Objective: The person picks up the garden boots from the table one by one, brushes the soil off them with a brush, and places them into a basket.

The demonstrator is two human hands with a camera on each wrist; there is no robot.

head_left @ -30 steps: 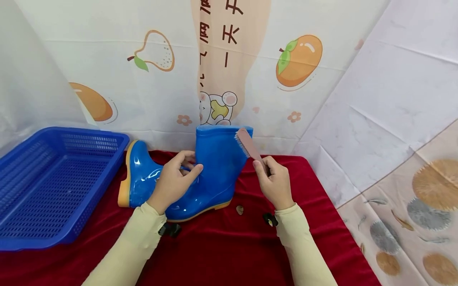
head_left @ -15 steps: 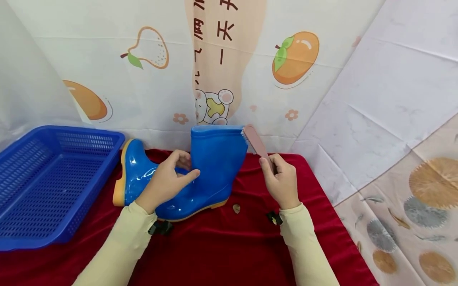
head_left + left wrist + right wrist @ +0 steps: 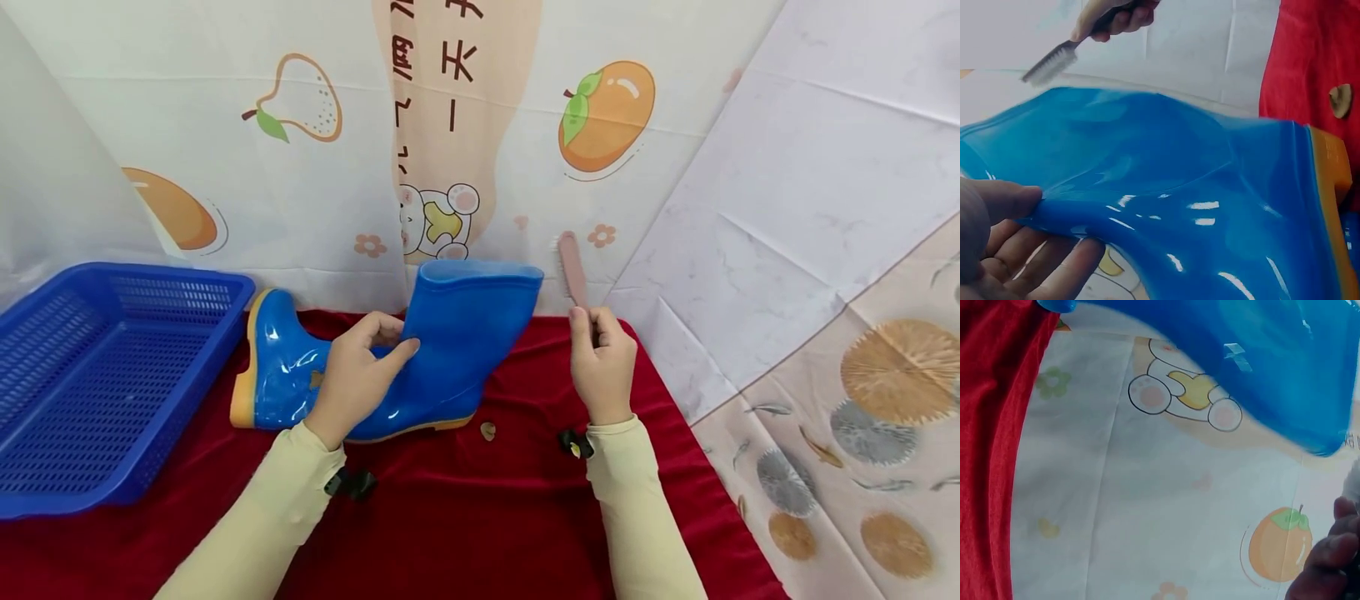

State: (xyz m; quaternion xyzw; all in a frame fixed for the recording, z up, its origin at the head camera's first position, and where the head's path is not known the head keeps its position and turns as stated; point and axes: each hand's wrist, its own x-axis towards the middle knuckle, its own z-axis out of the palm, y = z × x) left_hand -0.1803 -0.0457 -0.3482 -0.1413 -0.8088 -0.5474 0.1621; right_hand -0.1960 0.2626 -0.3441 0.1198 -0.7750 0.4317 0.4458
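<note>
A glossy blue rain boot (image 3: 468, 333) with a yellow sole stands on the red cloth, its shaft leaning right and its opening facing up. My left hand (image 3: 360, 367) pinches the front of the shaft; in the left wrist view the thumb lies on the near face, the other fingers curl beneath. My right hand (image 3: 606, 362) grips the handle of a pink scrub brush (image 3: 573, 271) with white bristles, apart from the boot on its right. A second blue boot (image 3: 281, 354) lies on its side behind the left hand, partly hidden.
A blue plastic basket (image 3: 123, 483) stands at the left. A small brown scrap (image 3: 488, 431) lies on the red cloth (image 3: 465, 517) near the boot's heel. A white printed curtain (image 3: 315, 208) hangs behind the table.
My right hand has carried the brush rightward, away from the boot's upper rim. The boot's shaft has tilted right, and my left hand has closed on its edge.
</note>
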